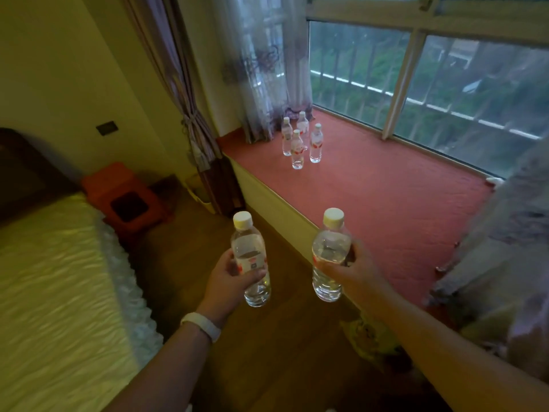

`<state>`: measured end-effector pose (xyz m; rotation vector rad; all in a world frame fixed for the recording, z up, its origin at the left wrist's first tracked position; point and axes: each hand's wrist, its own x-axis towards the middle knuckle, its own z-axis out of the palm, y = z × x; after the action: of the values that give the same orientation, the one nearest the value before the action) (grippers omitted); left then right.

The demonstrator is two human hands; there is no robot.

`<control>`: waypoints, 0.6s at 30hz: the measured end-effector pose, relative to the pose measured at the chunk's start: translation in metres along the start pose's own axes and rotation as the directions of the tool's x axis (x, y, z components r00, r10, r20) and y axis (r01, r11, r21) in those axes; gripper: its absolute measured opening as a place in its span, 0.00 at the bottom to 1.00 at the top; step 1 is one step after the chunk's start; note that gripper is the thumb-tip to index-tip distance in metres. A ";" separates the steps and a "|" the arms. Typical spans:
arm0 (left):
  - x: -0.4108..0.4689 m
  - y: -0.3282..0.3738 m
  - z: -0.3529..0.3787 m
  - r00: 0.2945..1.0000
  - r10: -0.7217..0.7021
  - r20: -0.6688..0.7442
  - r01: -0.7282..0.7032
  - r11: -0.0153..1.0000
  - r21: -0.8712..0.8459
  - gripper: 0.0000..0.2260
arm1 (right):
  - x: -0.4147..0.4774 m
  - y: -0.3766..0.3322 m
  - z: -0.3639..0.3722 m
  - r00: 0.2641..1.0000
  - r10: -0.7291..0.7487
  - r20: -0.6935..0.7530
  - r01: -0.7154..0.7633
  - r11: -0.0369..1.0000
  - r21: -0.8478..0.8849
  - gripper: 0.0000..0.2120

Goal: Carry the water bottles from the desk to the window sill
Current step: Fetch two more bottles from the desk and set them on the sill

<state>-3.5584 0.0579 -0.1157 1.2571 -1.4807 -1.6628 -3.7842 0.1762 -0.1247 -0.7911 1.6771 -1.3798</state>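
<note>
**A:** Where do I stand with the hands?

**B:** Both are full. My left hand [234, 275] is wrapped round the label of one water bottle [251, 260], thumb in front, fingers behind. My right hand [346, 267] is closed on a second bottle [328, 257] at about the same height. Both bottles are upright, capped, and apart from each other, hanging over the wooden floor [267, 352] just short of the window sill [386, 203].

**A:** And the ones already delivered?

**B:** Four bottles [300, 141] stand in a tight cluster at the far left end of the sill, near the curtain [267, 69]. The red surface between them and me is bare.

**A:** So how do I set these two down well?

**B:** I'd say step closer first; the sill edge is only just under my right hand, and the cluster is well away. Then I'd lower each bottle flat on its base, beside the group rather than into it, since the four stand close enough that a nudge could topple one into the next. One hand at a time seems safer. The covering looks soft and textured, so I'd let each base settle before loosening my grip.

**A:** Anything to mind on the left?

**B:** The bed [59, 292] is close by my left arm, but it isn't in the way of the reach.
</note>
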 end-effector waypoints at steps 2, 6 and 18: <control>0.014 0.008 -0.001 1.000 0.002 -0.026 -0.002 1.000 0.005 0.22 | 0.019 -0.004 0.000 1.000 -0.013 0.027 0.013 1.000 0.005 0.31; 0.046 0.021 -0.009 0.998 0.023 -0.066 -0.022 1.000 0.003 0.23 | 0.056 -0.013 0.011 0.998 -0.025 0.051 0.025 1.000 -0.004 0.25; 0.225 0.022 -0.077 0.999 0.041 0.003 -0.041 0.999 -0.016 0.25 | 0.189 -0.027 0.099 1.000 0.030 -0.010 -0.031 0.995 -0.096 0.26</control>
<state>-3.5805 -0.1772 -0.1497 1.2083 -1.4829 -1.6482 -3.7887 -0.0380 -0.1425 -0.8117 1.7661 -1.2911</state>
